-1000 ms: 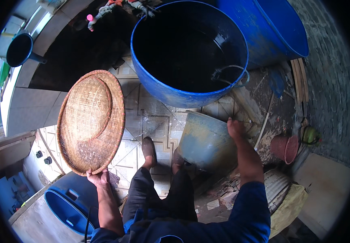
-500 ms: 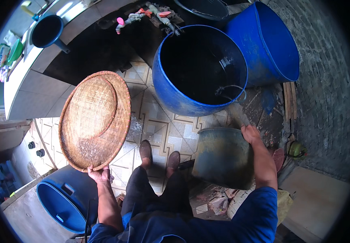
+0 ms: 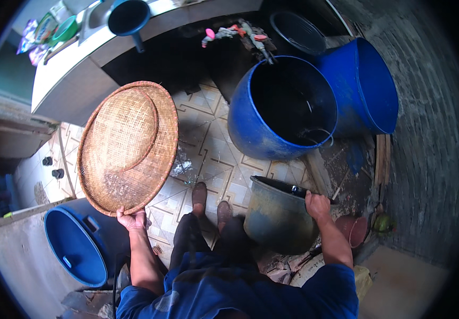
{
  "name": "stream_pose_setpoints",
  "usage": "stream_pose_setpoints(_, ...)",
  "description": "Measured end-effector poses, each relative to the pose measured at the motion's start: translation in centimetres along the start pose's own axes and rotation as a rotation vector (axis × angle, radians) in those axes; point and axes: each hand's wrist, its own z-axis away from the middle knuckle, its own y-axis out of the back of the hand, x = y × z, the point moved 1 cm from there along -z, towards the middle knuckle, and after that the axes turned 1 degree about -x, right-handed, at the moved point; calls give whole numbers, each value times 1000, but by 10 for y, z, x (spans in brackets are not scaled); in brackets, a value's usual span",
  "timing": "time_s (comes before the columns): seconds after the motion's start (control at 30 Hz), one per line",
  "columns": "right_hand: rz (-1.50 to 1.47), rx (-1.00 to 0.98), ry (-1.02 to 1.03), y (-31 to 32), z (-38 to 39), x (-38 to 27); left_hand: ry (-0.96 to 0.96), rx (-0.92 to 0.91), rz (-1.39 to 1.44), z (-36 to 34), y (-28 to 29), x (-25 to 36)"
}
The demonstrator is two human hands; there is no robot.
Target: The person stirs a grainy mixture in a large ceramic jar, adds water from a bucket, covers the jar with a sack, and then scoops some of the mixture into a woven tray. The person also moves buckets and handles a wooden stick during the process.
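Note:
My left hand grips the lower rim of round woven bamboo trays, one nested on another, held tilted at my left. My right hand is closed on the rim of a dirty grey-green plastic tub at my right; its dark opening partly shows, with something dark and shiny by the hand. My feet stand on the patterned tile floor between trays and tub.
Blue barrels and a dark basin stand ahead, beside taps. A tiled counter holds a blue dipper. A blue drum lies lower left. A pink bucket is by the rough wall.
The view has shifted, showing more of the counter and taps. The tub has moved lower in the picture with my right hand, and its opening now shows. Both grips hold.

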Motion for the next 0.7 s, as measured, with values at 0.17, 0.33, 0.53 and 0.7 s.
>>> stream_pose_setpoints(0.17,-71,19,134,-11,13,-37,-89,19,49,37,30,21)
stream_pose_setpoints(0.33,54,-94,396,-17,32,-89,-138,25,125,70,51,34)
stream_pose_setpoints(0.53,-35,-22,896,-29,56,-178,-199,10,181,88,47,43)
stream_pose_setpoints(0.7,-68,-57,1192,-15,53,-282,-286,3,252,87,21,64)
